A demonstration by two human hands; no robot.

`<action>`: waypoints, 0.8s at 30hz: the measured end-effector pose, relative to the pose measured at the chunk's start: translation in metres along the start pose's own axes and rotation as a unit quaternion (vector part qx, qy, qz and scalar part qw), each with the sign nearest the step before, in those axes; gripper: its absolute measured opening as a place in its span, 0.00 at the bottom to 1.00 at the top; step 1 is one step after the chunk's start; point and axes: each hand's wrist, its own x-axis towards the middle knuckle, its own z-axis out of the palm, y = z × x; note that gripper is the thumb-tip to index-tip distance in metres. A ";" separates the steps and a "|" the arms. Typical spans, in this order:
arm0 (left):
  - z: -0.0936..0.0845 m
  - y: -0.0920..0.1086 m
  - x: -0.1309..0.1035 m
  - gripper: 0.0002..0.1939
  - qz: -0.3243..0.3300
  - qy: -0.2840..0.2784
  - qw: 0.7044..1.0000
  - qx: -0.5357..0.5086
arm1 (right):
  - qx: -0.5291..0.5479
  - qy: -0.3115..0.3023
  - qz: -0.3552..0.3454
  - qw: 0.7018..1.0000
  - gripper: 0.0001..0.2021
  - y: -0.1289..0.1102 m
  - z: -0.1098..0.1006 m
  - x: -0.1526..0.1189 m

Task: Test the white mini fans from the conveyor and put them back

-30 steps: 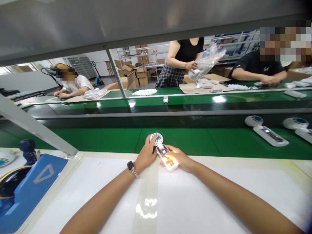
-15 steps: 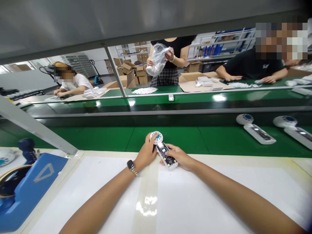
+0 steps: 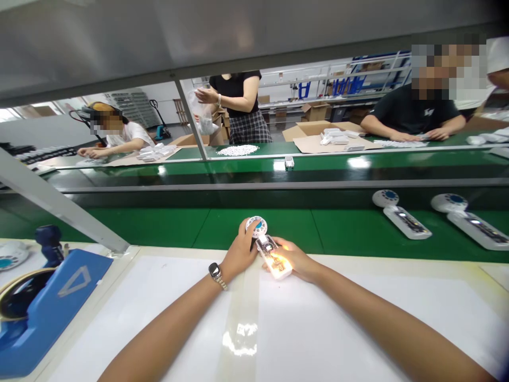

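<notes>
A white device (image 3: 274,260) with a round head and an open body showing its circuit board is held over the near edge of the green belt (image 3: 159,225). Bright orange-yellow light shines from the lower part of its board. My left hand (image 3: 241,252) grips the round head, fingers over its blue-centred face. Around the body's right side is my right hand (image 3: 296,259), its thumb on the board. Two similar devices (image 3: 407,222) (image 3: 477,229) lie farther right on the belt.
A blue tape dispenser (image 3: 59,302) stands at the left on the white table (image 3: 159,318), near a slanted metal post (image 3: 59,204). A shelf (image 3: 238,32) hangs overhead. Across the belts, people work beside small white parts (image 3: 238,150) and flattened cardboard (image 3: 314,144).
Light has come on in the held device. The two devices on the belt have shifted left. The standing person across has moved left with the clear bag. Both my hands keep their hold.
</notes>
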 end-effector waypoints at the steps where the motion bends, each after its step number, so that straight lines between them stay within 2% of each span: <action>1: 0.000 0.000 0.000 0.29 -0.001 -0.002 1.000 0.003 | 0.001 0.001 0.000 1.000 0.23 0.000 0.000 0.000; 24: 0.000 0.000 0.000 0.30 0.005 0.007 1.000 -0.004 | -0.009 -0.006 -0.006 1.000 0.22 -0.001 0.001 -0.001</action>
